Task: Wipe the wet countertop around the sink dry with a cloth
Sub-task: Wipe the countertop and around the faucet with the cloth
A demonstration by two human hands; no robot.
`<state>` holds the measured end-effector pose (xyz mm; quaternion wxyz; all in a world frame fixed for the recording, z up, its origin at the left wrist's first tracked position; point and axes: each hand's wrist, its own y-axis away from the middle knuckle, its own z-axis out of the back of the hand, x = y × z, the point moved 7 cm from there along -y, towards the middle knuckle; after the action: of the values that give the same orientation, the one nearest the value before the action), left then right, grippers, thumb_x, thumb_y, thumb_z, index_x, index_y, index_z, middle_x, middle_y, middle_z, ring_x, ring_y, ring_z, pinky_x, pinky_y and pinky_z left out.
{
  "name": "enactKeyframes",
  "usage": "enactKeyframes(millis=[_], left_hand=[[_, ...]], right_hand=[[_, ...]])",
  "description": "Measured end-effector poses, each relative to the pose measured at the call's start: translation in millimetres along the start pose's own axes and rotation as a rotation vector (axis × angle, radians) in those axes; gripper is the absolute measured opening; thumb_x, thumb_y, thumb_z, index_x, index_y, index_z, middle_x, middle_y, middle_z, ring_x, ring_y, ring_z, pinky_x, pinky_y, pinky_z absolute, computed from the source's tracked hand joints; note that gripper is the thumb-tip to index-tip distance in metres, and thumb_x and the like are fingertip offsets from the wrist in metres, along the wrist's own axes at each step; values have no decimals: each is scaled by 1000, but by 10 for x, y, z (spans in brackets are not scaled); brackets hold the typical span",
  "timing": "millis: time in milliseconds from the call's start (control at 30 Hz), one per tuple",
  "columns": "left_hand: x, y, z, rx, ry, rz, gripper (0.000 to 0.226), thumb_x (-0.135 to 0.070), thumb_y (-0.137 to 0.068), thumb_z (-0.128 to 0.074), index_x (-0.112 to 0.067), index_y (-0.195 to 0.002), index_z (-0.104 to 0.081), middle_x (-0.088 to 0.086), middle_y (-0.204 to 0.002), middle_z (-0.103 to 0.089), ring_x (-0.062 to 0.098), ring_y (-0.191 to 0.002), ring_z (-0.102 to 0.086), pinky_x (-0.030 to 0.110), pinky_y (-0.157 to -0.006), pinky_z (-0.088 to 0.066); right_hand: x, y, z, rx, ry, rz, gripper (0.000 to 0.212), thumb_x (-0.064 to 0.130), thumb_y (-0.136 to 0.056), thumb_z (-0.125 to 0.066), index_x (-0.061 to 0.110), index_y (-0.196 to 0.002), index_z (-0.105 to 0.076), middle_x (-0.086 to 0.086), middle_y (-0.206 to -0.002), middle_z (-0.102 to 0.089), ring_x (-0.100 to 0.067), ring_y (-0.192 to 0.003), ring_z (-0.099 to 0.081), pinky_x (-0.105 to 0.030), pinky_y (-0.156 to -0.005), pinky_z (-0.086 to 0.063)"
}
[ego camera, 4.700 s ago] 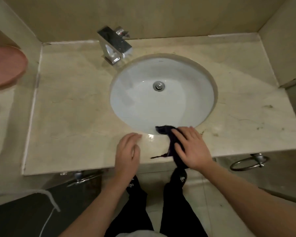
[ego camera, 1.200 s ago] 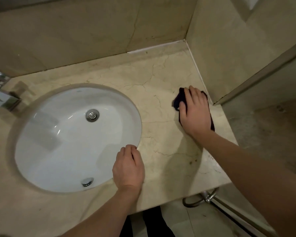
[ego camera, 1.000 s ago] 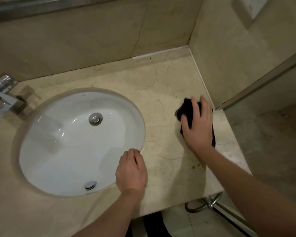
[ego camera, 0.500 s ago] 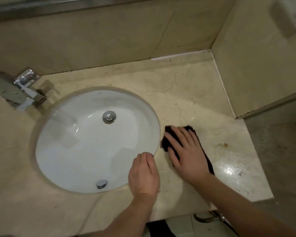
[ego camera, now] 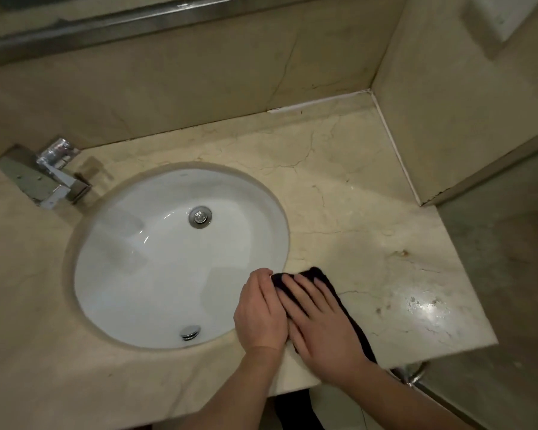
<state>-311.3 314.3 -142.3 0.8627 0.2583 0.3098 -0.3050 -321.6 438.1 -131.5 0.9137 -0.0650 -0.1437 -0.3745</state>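
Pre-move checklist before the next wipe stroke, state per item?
1. Cloth under the right hand, flat on the countertop: ok; fingers straight, pressing down.
2. Left hand clear of the stroke path: not ok; it sits against the right hand and touches the cloth's left edge by the sink rim.
3. Cloth fully on the counter: not ok; its tail reaches the front edge.
4. Area to the right dry: not ok; a glossy patch shines near the right front corner.
5. Back corner dry: cannot tell; dim, no clear sheen.
6. Path free of objects: ok; only the faucet stands at the far left.
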Motion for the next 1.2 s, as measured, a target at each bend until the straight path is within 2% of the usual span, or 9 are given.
enactKeyframes(millis=[100, 267, 400, 467, 567, 633, 833, 1000, 1200], left_hand=[[-14, -4, 27, -23, 3, -16, 43, -53, -91, -24, -34, -95, -62, -15, -92, -65, 12, -89, -60, 27, -75, -38], [-5, 8, -18, -16, 2, -2, 32, -42, -93, -33, -31, -88, -63, -13, -85, -62, 8, -81, -54, 26, -73, -35], [-15, 14, -9, -23, 14, -25, 33, -42, -93, -30, -33, -87, -61, -13, -84, -62, 8, -80, -53, 25, -72, -33], [-5, 7, -8, -29, 17, -31, 36, -45, -92, -28, -33, -88, -61, -13, -86, -63, 13, -83, -55, 28, -73, -35], [7, -14, -10, -29, -10, -39, 40, -49, -91, -26, -32, -92, -62, -10, -92, -67, 19, -89, -60, 32, -76, -41], [17, -3, 0, -15, -4, -39, 41, -50, -91, -26, -33, -97, -62, -12, -97, -69, 17, -91, -62, 31, -80, -43], [-68, 28, 5, -28, 0, -42, 29, -44, -91, -33, -36, -91, -61, -12, -89, -65, 18, -85, -58, 29, -77, -37], [-84, 48, -1, -11, -18, -21, 18, -39, -95, -40, -40, -88, -57, -13, -85, -62, 18, -81, -58, 29, -76, -37], [-79, 19, -66, 33, -59, 46, 21, -30, -99, -46, -32, -94, -66, -11, -90, -63, 16, -86, -60, 30, -75, -40]], right_hand=[[-389, 52, 146, 7, -19, 106, 50, 29, -100, -52, 21, -149, -48, -2, -160, -36, -24, -148, -33, -47, -122, -23], [-1470, -303, 511, -185, 7, -360, 46, 27, -102, -43, 19, -147, -49, -6, -157, -39, -30, -144, -34, -49, -122, -19], [-1296, -502, 463, -274, 113, -586, 48, 24, -100, -43, 15, -147, -48, -11, -155, -43, -31, -142, -36, -49, -122, -19], [-876, -448, 330, -243, 77, -521, 50, 24, -99, -43, 14, -148, -46, -10, -156, -40, -31, -142, -36, -50, -122, -17], [-138, -83, 51, -49, -6, -154, 51, 28, -102, -42, 18, -151, -41, -5, -160, -34, -25, -149, -28, -47, -124, -15], [-173, 217, 53, 16, -9, -4, 51, 31, -103, -42, 21, -153, -40, -3, -162, -31, -22, -151, -25, -45, -124, -16], [-1885, 550, 736, -181, 7, -537, 48, 29, -102, -41, 21, -148, -48, -4, -158, -38, -28, -146, -31, -50, -121, -21], [-1920, 734, 709, -268, 88, -832, 50, 31, -99, -40, 19, -147, -48, -8, -155, -41, -33, -142, -32, -52, -118, -25], [-1139, 830, 449, -161, 56, -592, 51, 32, -96, -42, 20, -145, -53, -8, -155, -42, -33, -144, -35, -55, -120, -21]])
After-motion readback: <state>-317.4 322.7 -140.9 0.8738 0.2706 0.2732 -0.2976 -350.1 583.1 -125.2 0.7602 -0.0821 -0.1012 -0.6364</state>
